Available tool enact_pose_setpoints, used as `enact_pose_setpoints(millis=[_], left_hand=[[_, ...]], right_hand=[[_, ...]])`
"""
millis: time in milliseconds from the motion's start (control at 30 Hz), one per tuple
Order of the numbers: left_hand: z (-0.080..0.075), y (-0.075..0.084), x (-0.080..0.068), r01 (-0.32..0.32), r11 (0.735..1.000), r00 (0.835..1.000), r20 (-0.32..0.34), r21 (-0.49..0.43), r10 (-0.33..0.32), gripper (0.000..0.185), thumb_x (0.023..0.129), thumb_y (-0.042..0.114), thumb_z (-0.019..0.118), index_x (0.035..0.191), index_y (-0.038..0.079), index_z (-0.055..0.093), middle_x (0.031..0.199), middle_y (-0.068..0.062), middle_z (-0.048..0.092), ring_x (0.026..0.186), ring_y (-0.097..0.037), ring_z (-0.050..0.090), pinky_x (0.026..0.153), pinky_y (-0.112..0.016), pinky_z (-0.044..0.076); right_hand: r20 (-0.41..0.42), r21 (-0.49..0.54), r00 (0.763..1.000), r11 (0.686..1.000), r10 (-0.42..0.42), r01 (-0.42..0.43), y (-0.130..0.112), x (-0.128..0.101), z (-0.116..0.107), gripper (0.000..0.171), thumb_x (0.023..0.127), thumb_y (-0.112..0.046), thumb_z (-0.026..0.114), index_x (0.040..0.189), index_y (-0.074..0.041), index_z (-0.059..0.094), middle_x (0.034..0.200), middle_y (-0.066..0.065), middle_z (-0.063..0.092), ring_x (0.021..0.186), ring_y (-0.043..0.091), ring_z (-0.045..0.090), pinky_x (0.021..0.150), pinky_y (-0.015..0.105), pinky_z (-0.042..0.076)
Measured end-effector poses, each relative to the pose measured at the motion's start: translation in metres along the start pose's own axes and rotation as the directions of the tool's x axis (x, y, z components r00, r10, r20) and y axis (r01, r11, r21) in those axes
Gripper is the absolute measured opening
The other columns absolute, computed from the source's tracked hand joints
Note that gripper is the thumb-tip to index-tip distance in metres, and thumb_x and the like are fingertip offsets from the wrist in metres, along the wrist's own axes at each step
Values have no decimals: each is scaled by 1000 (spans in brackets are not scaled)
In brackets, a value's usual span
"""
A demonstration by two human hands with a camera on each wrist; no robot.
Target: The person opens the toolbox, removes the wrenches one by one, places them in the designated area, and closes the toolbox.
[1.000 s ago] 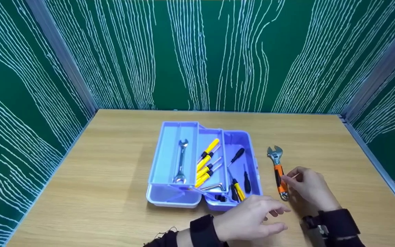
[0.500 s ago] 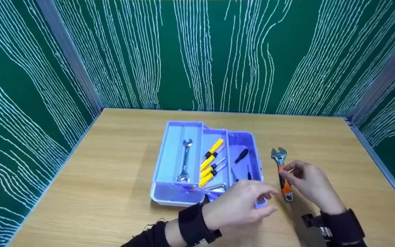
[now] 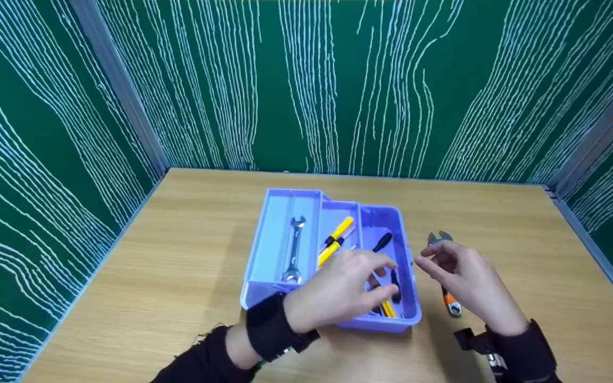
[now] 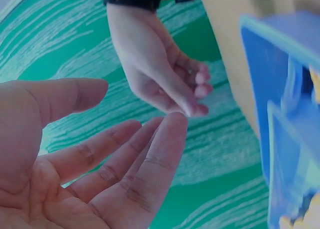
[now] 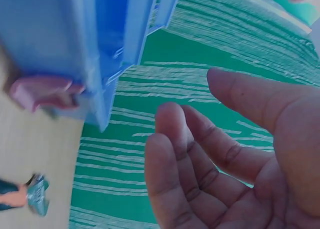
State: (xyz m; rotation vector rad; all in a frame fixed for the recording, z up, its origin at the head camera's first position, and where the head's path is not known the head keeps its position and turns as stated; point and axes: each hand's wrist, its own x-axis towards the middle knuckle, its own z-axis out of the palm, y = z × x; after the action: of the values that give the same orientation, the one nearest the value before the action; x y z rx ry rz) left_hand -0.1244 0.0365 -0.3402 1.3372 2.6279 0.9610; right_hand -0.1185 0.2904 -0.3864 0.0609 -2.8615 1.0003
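the person's left hand (image 3: 338,290) hovers over the near right compartment of the open lilac plastic toolbox tray (image 3: 280,242), fingers loosely spread and holding nothing, just above the yellow-and-black screwdrivers (image 3: 336,240) and the small black-handled drivers (image 3: 382,242). the right hand (image 3: 463,282) hangs relaxed and empty beside the tray, over the orange-handled adjustable wrench (image 3: 447,298) lying on the light wooden surface (image 3: 179,276). the risk is likely crowding: reaching among the loosely piled drivers, the fingers could knock neighbours askew or shove the light tray, and the right wrist might nudge the wrench. a silver open-ended spanner (image 3: 295,255) lies apart in the left compartment.
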Motion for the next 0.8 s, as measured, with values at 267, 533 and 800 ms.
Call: enact_pose_setpoints(millis=[267, 533, 800], left_hand=[[-32, -11, -4, 102, 994, 992, -75, 40, -99, 31, 95, 23, 70, 122, 9, 69, 106, -4, 75, 90, -8, 69, 77, -12, 55], [-54, -29, -3, 229, 967, 968, -135, 112, -213, 33, 94, 28, 71, 122, 9, 69, 103, -5, 75, 88, -11, 69, 74, -17, 57], [-72, -48, -2, 330, 929, 938, -168, 164, -304, 34, 94, 25, 71, 123, 8, 68, 107, -9, 74, 94, -20, 70, 72, -24, 58]], right_hand=[[-33, 18, 996, 996, -84, 84, -25, 2, 11, 36, 94, -45, 67, 105, -11, 72, 80, 0, 69, 70, 13, 61, 59, 21, 51], [-25, 74, 990, 988, -136, 138, -50, 7, 23, 24, 94, -38, 70, 101, -14, 71, 81, -3, 69, 70, 11, 63, 61, 21, 55], [3, 105, 980, 975, -198, 197, -73, 10, 36, 22, 93, -36, 71, 100, -14, 71, 80, -4, 68, 68, 8, 61, 60, 21, 53]])
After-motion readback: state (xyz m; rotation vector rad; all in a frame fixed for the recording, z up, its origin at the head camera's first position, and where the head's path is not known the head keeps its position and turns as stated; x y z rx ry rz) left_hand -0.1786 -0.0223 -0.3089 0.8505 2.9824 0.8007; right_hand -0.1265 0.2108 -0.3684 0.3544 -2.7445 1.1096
